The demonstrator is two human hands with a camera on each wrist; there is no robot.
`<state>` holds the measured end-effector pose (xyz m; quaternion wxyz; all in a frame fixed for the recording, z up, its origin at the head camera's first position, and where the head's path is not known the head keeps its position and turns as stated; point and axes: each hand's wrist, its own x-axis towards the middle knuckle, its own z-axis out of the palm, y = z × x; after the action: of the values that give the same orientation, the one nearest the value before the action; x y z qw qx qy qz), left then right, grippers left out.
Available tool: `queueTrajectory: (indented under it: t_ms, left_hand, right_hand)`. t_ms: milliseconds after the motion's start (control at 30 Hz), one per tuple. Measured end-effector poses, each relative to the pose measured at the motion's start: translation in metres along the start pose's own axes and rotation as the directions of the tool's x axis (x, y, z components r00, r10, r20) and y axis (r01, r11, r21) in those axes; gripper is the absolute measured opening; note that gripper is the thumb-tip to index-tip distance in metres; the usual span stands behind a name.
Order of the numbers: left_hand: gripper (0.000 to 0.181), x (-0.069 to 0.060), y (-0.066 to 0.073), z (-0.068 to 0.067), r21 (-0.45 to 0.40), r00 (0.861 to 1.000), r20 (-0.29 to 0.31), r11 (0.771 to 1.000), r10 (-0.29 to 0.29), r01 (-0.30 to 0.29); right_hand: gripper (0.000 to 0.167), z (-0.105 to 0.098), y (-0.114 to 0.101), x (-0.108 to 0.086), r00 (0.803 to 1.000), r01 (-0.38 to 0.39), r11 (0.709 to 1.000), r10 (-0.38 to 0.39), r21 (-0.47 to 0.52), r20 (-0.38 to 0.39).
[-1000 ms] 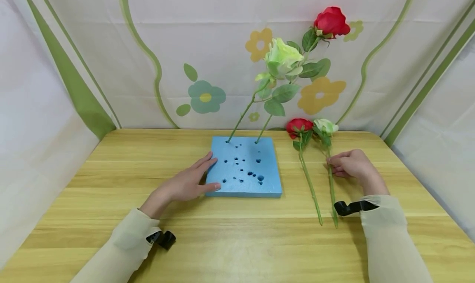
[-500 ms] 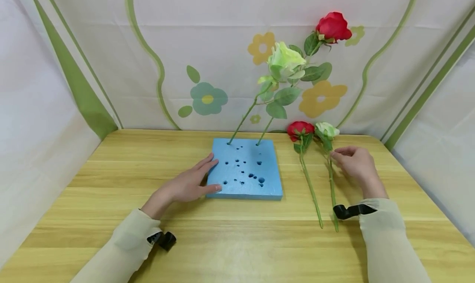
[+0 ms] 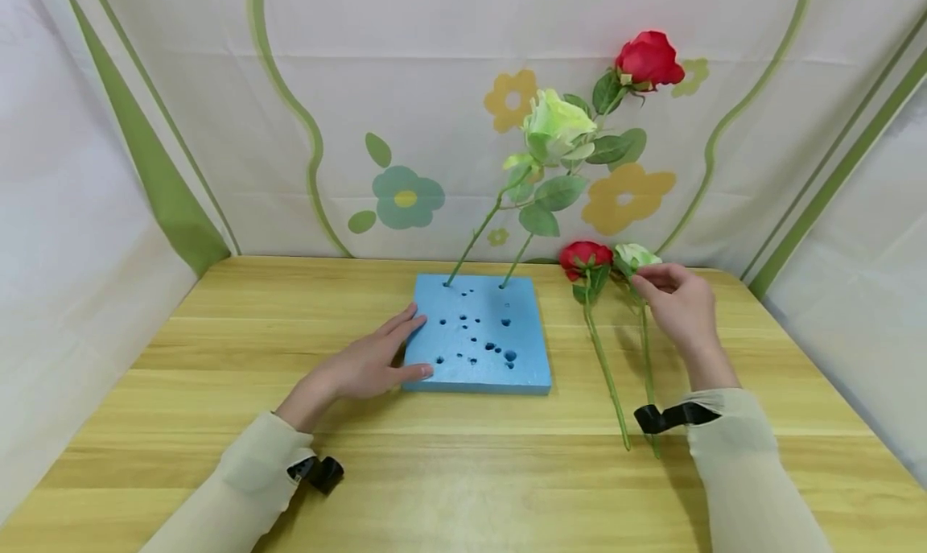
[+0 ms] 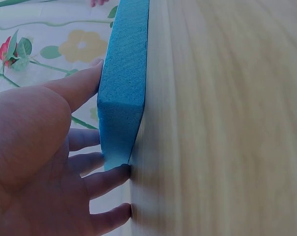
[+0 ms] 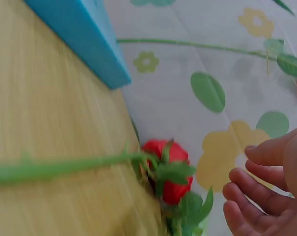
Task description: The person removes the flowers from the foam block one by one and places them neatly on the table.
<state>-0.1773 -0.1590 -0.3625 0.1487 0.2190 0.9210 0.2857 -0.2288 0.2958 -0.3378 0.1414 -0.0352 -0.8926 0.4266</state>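
A blue foam block (image 3: 529, 340) with several holes lies on the table. My left hand (image 3: 365, 364) rests against its left side, fingers extended and thumb on the top edge. In two back holes stand the stems of a pale green rose (image 3: 556, 126) and a red rose (image 3: 649, 59), both leaning right. To the block's right lie another red rose (image 3: 585, 260) and a whitish-green rose (image 3: 636, 255). My right hand (image 3: 681, 307) hovers by the whitish-green rose's head, partly covering it. In the right wrist view, its loosely bent fingers (image 5: 251, 189) hold nothing.
The wooden table (image 3: 478, 489) reaches back to a white curtain (image 3: 348, 78) printed with flowers. Side curtains (image 3: 854, 295) bound it left and right. The lying roses' stems point toward the table's front edge.
My right hand has moved from beside the whitish-green rose's stem up toward its head and slightly left. The left hand stays on the block. The head view has tilted slightly.
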Motion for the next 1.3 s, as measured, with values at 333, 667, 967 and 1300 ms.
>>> queueTrajectory:
  t_ms: [333,667,967,1300]
  left_hand:
    - [0.088,-0.001,0.001,-0.002,0.001,1.000,-0.005,1.000,0.001,-0.001]
    - [0.088,0.001,0.003,-0.002,0.012,1.000,0.003,1.000,0.001,-0.001]
    - [0.088,0.000,0.002,-0.001,-0.004,1.000,0.005,1.000,0.010,-0.010]
    - [0.088,0.000,0.000,0.000,-0.003,1.000,0.005,1.000,0.007,-0.007]
  right_hand:
    - [0.022,0.030,-0.046,-0.008,0.995,0.046,0.911,-0.078,0.410,0.061]
    - [0.028,0.055,-0.067,-0.005,0.992,-0.025,0.790,-0.055,0.612,0.112]
    - [0.026,0.085,-0.073,0.022,0.983,-0.182,0.568,0.105,0.802,0.148]
    - [0.051,0.116,-0.086,0.041,0.972,-0.221,0.516,0.181,0.828,0.147]
